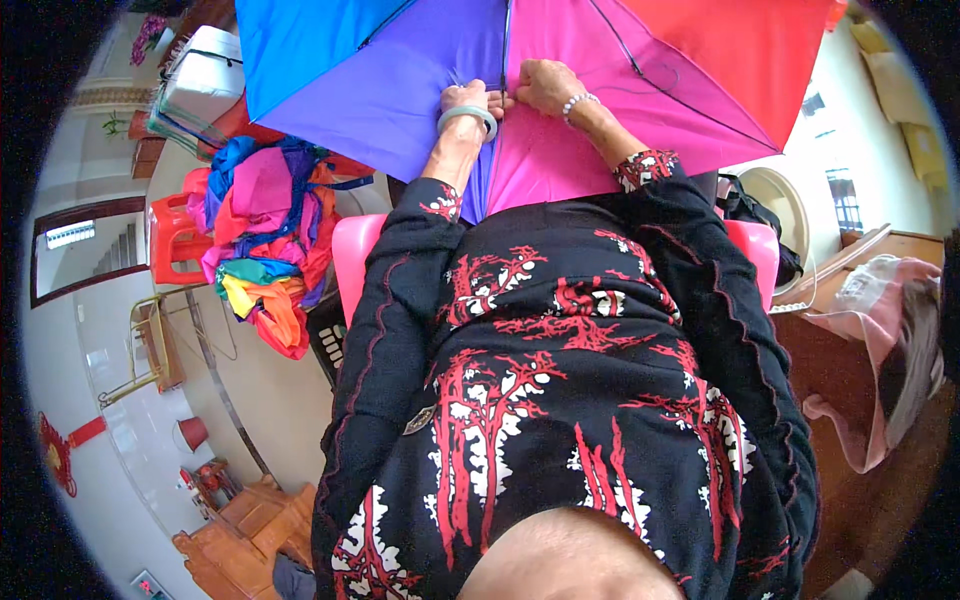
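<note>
An open umbrella (600, 150) with blue, purple, pink and red panels spreads across my lap, its thin dark ribs facing me. At the seam between the purple and pink panels, my left hand (470, 100), with a pale bangle at the wrist, is closed on the umbrella beside a rib (506, 45). Just right of that rib my right hand (550, 88), wearing a beaded bracelet, has its fingers pinched together. What they hold is too small to make out. A thin dark thread (668, 72) seems to loop over the pink panel.
A heap of multicoloured cloth (265, 220) lies on a red stool (175, 240) at my left. Behind it stands a white box (203, 75). To my right are a black bag (755, 225) and a pink cloth (860, 340). Wooden furniture (250, 530) stands at the lower left.
</note>
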The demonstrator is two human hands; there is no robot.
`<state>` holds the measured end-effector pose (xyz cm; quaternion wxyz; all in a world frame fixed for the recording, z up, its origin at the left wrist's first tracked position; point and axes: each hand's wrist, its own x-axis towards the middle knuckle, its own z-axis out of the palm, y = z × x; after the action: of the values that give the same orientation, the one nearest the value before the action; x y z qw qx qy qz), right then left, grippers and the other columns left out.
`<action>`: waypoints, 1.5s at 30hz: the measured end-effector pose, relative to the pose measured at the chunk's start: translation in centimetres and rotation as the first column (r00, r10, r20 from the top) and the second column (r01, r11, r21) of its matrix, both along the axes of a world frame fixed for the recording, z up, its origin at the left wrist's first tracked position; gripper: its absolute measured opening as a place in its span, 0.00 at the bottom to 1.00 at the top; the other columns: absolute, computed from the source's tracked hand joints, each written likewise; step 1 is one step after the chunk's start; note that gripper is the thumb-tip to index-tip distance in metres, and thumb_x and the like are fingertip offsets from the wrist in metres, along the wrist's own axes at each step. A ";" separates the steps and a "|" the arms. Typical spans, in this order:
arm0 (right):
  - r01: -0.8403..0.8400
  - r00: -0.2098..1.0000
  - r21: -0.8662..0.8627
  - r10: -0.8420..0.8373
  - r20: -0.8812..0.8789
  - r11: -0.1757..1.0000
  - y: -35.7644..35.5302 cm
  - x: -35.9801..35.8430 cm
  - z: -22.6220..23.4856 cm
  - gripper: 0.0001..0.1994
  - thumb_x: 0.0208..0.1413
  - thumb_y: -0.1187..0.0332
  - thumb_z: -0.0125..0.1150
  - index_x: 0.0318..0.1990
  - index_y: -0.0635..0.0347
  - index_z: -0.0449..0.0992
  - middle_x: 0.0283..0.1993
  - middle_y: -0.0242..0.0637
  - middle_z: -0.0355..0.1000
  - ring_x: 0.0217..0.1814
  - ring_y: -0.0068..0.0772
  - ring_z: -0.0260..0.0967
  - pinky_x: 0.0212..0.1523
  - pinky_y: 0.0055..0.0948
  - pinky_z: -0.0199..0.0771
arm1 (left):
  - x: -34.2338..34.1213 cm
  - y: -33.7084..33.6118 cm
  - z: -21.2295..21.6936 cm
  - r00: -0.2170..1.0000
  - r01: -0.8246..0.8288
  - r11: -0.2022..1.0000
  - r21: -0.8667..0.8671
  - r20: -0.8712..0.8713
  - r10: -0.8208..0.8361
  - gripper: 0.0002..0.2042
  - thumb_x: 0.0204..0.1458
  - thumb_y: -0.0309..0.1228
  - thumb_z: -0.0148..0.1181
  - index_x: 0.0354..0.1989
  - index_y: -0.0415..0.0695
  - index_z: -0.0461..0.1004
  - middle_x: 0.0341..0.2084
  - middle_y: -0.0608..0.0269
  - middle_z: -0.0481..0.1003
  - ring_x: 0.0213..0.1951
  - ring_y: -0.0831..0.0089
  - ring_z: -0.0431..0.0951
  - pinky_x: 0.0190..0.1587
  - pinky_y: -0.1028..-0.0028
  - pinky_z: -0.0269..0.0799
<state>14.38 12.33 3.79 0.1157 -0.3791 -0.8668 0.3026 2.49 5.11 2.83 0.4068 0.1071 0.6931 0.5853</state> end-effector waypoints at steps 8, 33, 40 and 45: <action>0.021 0.999 0.076 -0.019 -0.028 0.997 -0.2 0.3 0.4 0.08 0.38 0.68 0.55 0.26 0.61 0.70 0.21 0.44 0.70 0.24 0.36 0.70 0.26 0.34 0.69 | -0.1 0.3 0.1 1.000 0.023 1.000 -0.018 0.000 -0.023 0.09 0.47 0.25 0.42 0.28 0.27 0.61 0.20 0.45 0.71 0.16 0.62 0.74 0.09 0.77 0.66; -0.112 0.994 -0.287 0.108 -0.029 0.951 0.8 1.0 1.3 0.09 0.41 0.70 0.53 0.32 0.62 0.70 0.22 0.40 0.68 0.21 0.31 0.67 0.19 0.28 0.67 | -0.7 0.2 0.1 0.982 0.135 0.990 0.029 0.129 -0.137 0.06 0.47 0.24 0.48 0.28 0.33 0.62 0.18 0.52 0.69 0.17 0.65 0.72 0.11 0.79 0.61; -0.127 0.973 -0.193 0.085 -0.215 0.973 0.2 0.4 -0.3 0.10 0.45 0.69 0.48 0.35 0.61 0.70 0.19 0.38 0.69 0.16 0.28 0.67 0.14 0.27 0.66 | -1.3 0.3 -0.5 0.979 0.180 0.983 0.025 0.092 -0.182 0.06 0.46 0.25 0.50 0.26 0.34 0.64 0.17 0.55 0.68 0.16 0.68 0.71 0.10 0.80 0.60; -0.032 0.974 -0.053 0.019 -0.226 0.998 0.2 -0.2 -1.3 0.11 0.44 0.66 0.47 0.35 0.58 0.71 0.25 0.43 0.70 0.25 0.38 0.68 0.27 0.34 0.68 | -0.3 0.5 -0.5 0.985 0.131 0.990 0.043 0.104 -0.135 0.06 0.46 0.25 0.51 0.25 0.34 0.64 0.16 0.56 0.69 0.15 0.70 0.71 0.09 0.80 0.59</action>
<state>14.20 12.53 2.45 0.1987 -0.3343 -0.8439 0.3695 2.15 5.64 2.28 0.4794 0.1289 0.6511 0.5741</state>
